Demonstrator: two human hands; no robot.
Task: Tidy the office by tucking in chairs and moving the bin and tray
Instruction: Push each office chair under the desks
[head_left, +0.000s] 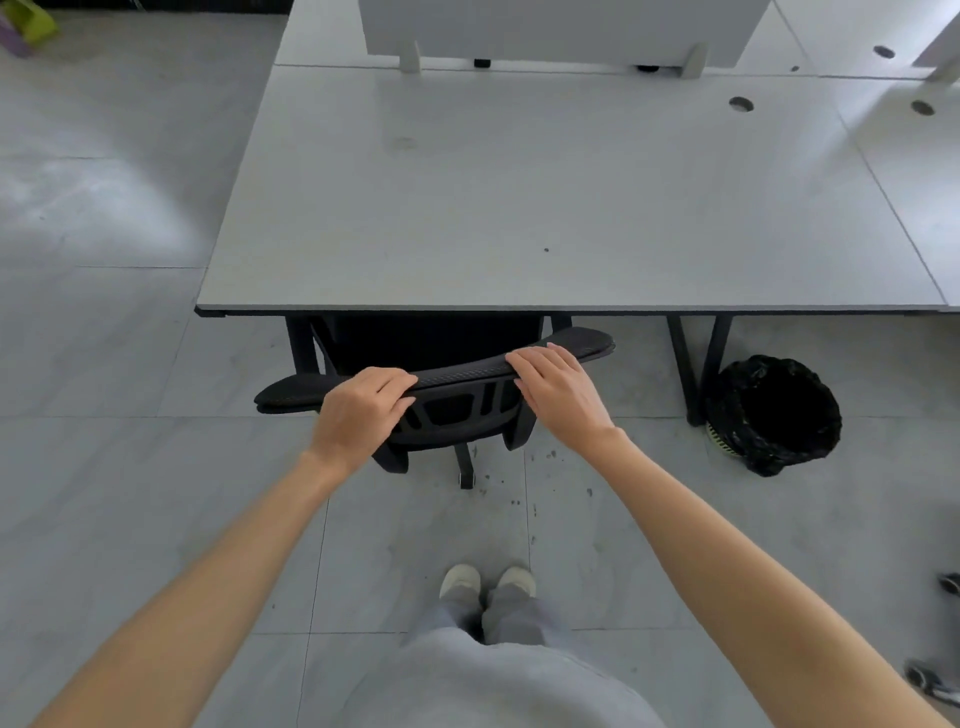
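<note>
Person stands on the grey tiled floor (130, 493), pale shoes (485, 579) together, both bare arms stretched forward. Left hand (358, 413) sits on the top edge of the black chair (457, 410) backrest, fingers curled over the rim, gripping it. Right hand (558, 387) is on the same top edge further along, fingers laid over it flatter, palm down; contact is clear, but I cannot tell if it's a full grip. Backrest runs between and past both hands, slightly skewed: the end past the right hand is nearer the worktop (545, 197) than the end past the left hand. Chair seat is beyond the hands, already under the worktop edge; one caster leg shows on the floor just below the hands. Black-lined bin (776, 413) stands on the floor well off to the right of the right hand, just beside the worktop's dark legs, outside the worktop edge. Worktop surface stretches away beyond the hands, a white partition (561, 31) at its far edge.
</note>
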